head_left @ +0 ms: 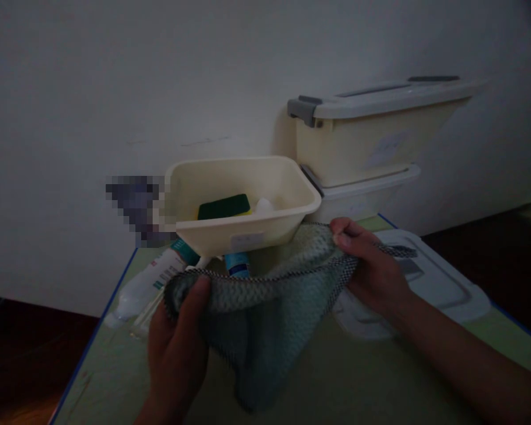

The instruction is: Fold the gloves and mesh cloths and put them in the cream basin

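Note:
A grey-green cleaning cloth [274, 319] with a black-and-white stitched edge hangs between my two hands over the table. My left hand [179, 342] grips one corner, the thumb pressed on top. The opposite side is pinched in the fingers of my right hand [371, 260], and a bit of the edge sticks out past it. The cloth sags in the middle and its lower corner droops. Just beyond it is an open cream bin [248, 230], holding a sponge [225, 206] with a dark green top and a white item that I cannot make out.
A white bottle [153, 277] with a green label lies at the left, and a blue container [238, 264] shows behind the cloth. A lidded cream bin [363, 144] is stacked on another at the wall. A loose white lid [442, 277] lies on the green table [336, 383].

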Tool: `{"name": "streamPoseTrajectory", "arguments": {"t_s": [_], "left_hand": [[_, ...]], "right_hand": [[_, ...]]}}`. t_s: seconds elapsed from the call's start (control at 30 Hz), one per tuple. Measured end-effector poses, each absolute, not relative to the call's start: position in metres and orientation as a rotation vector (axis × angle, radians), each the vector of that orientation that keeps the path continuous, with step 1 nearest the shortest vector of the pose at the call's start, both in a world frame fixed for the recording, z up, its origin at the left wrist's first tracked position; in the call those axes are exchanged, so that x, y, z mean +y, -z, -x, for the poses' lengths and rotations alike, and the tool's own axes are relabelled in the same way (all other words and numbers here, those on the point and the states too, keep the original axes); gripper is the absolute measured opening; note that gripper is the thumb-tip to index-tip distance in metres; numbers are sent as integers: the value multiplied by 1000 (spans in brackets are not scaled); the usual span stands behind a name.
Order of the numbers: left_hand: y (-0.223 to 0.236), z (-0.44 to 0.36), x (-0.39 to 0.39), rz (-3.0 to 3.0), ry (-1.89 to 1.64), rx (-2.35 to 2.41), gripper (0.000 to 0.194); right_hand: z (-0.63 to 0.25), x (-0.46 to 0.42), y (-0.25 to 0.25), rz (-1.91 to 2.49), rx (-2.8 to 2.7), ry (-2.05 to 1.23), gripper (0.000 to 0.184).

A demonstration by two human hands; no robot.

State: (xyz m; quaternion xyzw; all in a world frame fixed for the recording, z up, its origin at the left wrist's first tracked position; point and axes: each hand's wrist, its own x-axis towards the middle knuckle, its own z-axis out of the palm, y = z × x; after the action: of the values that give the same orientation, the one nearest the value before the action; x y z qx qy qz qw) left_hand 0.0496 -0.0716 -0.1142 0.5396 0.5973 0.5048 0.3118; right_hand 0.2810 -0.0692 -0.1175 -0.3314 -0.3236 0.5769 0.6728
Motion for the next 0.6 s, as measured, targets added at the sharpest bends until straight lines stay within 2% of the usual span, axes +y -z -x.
{"name": "streamPoseTrajectory", "arguments": {"t_s": [0.17,0.27,0.33,0.43,0.6], "left_hand": [[119,-53,-62,-1370,-1324,1464,25],[122,-54,-61,-1872,-1468,1312,41],[124,-53,-64,-2357,-1496,1176,45],[127,-52,-69,-2753,-1297,932,40],[133,-55,-75,-2843,-1049,829,42]], "right_hand": [[-277,-68,126,828,-787,-1383,34],[-271,-70,133,792,-941,-1427,44],[-268,-73,136,749,-1039,-1458,47],[-264,-78,138,740,-1140,-1530,57],[-261,-85,141,733,-1201,-1607,73]]}}
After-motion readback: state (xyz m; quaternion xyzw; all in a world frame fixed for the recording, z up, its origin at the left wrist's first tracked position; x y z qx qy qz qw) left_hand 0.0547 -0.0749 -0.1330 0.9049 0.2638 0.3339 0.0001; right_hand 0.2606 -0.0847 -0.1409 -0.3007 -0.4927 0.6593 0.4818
